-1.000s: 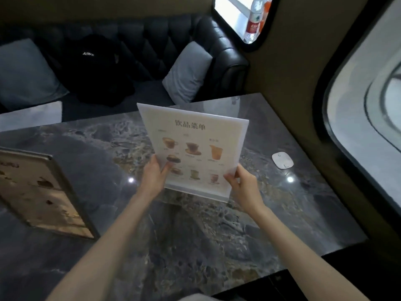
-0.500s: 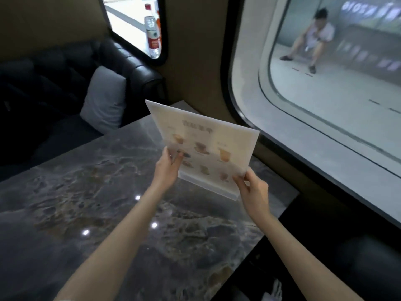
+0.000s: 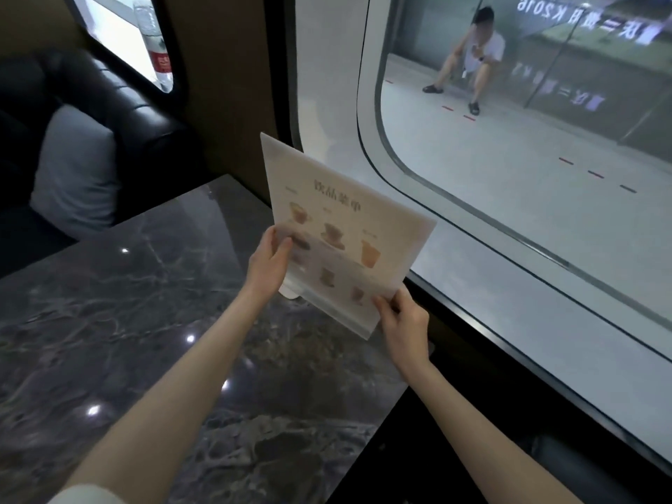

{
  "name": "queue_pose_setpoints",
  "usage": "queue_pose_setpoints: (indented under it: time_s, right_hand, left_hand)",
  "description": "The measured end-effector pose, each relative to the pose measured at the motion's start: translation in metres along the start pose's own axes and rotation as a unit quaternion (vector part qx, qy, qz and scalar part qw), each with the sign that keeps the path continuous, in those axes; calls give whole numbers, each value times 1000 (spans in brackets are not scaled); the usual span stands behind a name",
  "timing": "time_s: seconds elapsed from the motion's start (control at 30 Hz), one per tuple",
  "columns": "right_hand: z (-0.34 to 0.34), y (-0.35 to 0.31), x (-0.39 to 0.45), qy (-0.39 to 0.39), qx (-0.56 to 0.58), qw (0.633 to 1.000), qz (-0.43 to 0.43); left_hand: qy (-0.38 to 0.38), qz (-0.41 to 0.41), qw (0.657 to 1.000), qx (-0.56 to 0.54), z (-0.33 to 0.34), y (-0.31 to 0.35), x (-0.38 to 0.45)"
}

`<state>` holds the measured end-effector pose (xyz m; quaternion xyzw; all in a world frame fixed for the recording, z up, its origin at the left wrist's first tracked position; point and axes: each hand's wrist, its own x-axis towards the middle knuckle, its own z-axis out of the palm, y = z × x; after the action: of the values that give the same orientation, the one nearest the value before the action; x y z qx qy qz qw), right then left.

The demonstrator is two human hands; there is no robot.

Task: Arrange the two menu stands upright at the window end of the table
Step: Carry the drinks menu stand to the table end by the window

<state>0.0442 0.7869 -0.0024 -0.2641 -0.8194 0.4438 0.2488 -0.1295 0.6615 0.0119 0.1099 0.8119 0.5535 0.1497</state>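
menu stand (image 3: 342,231) tilted over table (image 3: 145,321) window edge | left hand (image 3: 267,265) pinching left edge | right hand (image 3: 402,327) pinching lower right corner

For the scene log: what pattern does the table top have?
Dark grey marble with pale veining on the table, seen in the head view.

Bare marble table (image 3: 152,321) leftward; window (image 3: 509,212) wall close on the right.

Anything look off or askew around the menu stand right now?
The menu stand is tilted, not upright, held above the marble table near the window by the left hand and right hand. Nothing looks spilled or damaged.
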Motion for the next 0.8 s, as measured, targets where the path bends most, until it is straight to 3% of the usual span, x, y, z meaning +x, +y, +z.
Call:
queue_pose_setpoints:
  time_s: [0.33,0.8]
  right_hand:
    - [1,32,40,-14,24,999,36]
    - [6,43,54,-46,-29,998,41]
  left_hand:
    - [-45,-42,998,13,32,-3,43]
    - [-28,-32,998,43,47,-6,59]
